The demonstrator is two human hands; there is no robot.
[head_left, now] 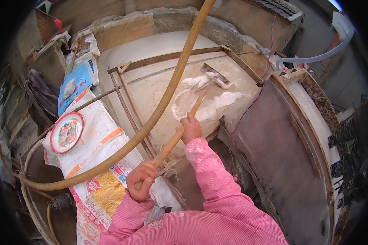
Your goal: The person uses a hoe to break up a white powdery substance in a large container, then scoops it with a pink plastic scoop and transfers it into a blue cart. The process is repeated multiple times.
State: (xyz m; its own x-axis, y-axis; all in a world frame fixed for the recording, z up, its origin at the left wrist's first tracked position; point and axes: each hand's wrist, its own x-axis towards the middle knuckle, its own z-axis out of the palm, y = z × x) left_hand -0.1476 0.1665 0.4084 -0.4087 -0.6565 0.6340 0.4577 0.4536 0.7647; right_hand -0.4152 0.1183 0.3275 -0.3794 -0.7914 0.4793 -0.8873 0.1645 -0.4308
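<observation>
Both hands grip the long wooden handle of a hoe-like tool (171, 143). My left hand (141, 179) is wrapped round the handle's near end, low in the view. Farther up the shaft, my right hand (191, 128) closes round it. A flat crosswise head (215, 76) tops the tool, partly covered by soft white stuff. This wet, white, pulp-like mass (233, 99) lies clumped round the head and below it, in a vat of cloudy pale liquid (161, 92). What the head's underside touches is hidden.
A thick ribbed tan hose (167, 96) arches across the view. Wooden bars (171, 58) frame the vat's working area. Left are printed sacks (96, 122) with a red-rimmed floral plate (66, 132). A dark sloping panel (274, 151) and a grey pipe (315, 58) are right.
</observation>
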